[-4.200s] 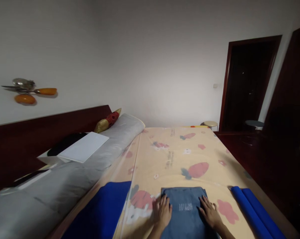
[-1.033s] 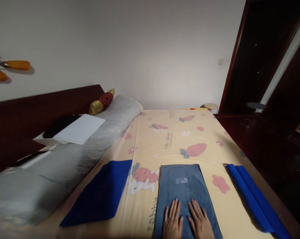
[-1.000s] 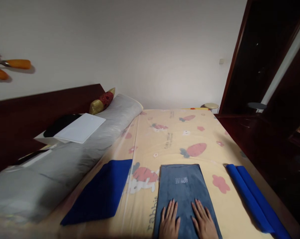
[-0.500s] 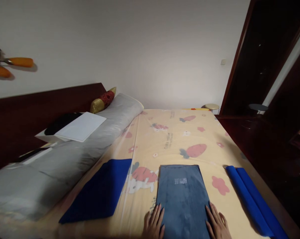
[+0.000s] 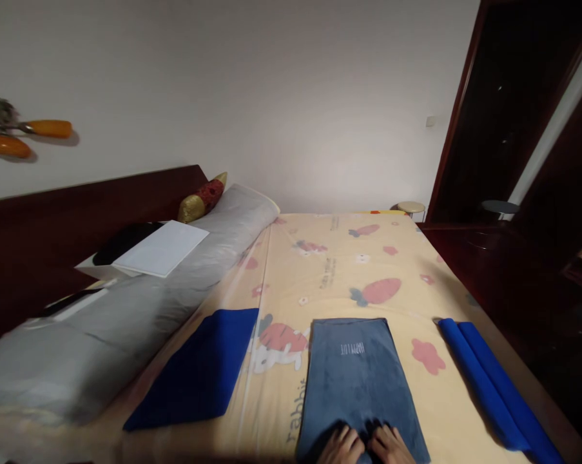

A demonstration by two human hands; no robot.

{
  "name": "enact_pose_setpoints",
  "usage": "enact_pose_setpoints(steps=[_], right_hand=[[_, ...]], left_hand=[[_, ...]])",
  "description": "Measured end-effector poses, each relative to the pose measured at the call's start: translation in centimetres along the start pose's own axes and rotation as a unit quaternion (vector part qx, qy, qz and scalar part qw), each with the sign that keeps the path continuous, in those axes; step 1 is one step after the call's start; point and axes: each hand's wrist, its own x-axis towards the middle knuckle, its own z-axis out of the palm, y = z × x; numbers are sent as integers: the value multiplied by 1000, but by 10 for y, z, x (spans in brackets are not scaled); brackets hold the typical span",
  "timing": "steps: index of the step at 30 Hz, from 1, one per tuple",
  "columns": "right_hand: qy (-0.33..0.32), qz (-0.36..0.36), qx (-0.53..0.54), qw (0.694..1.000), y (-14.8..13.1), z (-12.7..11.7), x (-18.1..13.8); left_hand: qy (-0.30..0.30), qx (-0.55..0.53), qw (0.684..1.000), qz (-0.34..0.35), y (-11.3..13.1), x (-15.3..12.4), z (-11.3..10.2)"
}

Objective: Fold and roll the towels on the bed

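Note:
A grey-blue towel [image 5: 353, 380] with the upside-down print "HAPPY LIFE" lies flat on the bed. My left hand [image 5: 343, 446] and my right hand [image 5: 390, 444] rest close together on its near part, at the bottom of the view. Both hands have their fingers curled down into the fabric, which bunches slightly between them. My thumbs are hidden. To the left lies a flat royal blue cloth [image 5: 198, 370], and to the right a blue cloth in a long double roll [image 5: 496, 386].
A patterned yellow sheet [image 5: 300, 264] covers the bed. Along the headboard [image 5: 102, 187] runs a long grey pillow [image 5: 174, 303], carrying a white box lid [image 5: 162, 248]. A red and gold cushion [image 5: 203, 201] sits behind. Stools [image 5: 410, 207] stand beyond the bed.
Both hands have left the towel's side edges and come together over its near middle. Their fingers, stretched out before, are now curled into the fabric.

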Motion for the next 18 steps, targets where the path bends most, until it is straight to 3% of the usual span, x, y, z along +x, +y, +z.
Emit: enact_pose_setpoints(steps=[5, 9, 13, 15, 18], right_hand=[[-74, 99, 69, 990, 25, -44, -19], [-40, 149, 147, 977, 47, -75, -38], [-20, 210, 253, 944, 60, -90, -42], [-36, 237, 281, 929, 62, -89, -39], [-15, 296, 223, 929, 63, -81, -36]], left_hand=[[-174, -106, 977, -60, -49, -19, -56], [-240, -206, 925, -213, -87, -27, -101], [-268, -277, 862, -330, -104, -27, -114], [-273, -276, 855, -343, -106, -24, -114], [-263, -256, 857, -360, -105, -20, -117]])
